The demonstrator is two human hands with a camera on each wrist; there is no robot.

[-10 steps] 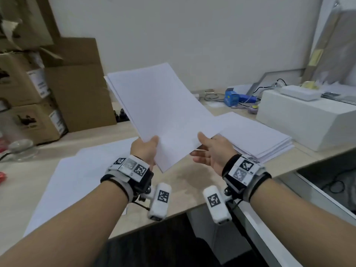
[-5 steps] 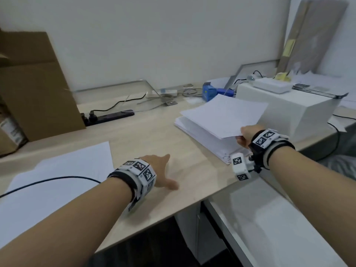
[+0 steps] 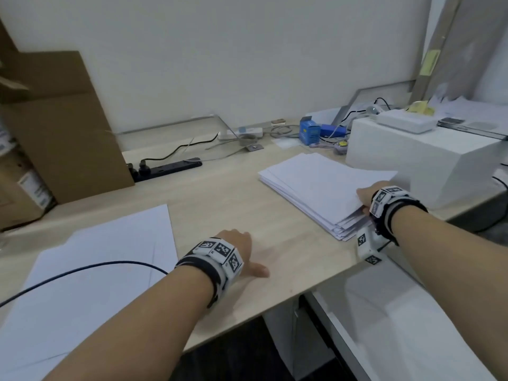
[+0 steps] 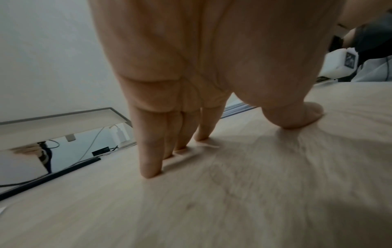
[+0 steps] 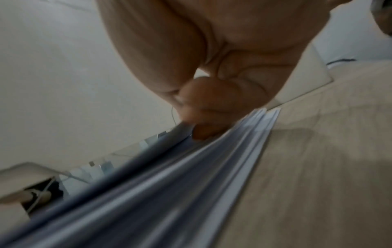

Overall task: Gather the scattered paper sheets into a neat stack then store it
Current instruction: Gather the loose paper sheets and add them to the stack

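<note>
- Our right hand (image 3: 367, 195) rests at the near right edge of the paper stack (image 3: 316, 185), thumb on top of the upper sheets.
- The right wrist view shows a curled finger (image 5: 203, 130) tucked between the upper sheets and the rest of the stack (image 5: 169, 193), so the hand pinches those upper sheets.
- The stack lies on the right side of the counter (image 3: 220, 204), just beside a white box (image 3: 417, 158); its near edges are fanned and uneven.
- Our left hand (image 3: 242, 248) lies flat on the bare counter, holding nothing.
- In the left wrist view its fingers (image 4: 148, 151) are straight with the tips touching the wood, and the thumb is spread aside.
- Loose sheets (image 3: 96, 265) lie on the left of the counter, well apart from the stack, with a dark cable (image 3: 82, 268) running over them.
- A cardboard box (image 3: 55, 119) stands at the back left, with a black power strip (image 3: 167, 169) beside it.
</note>
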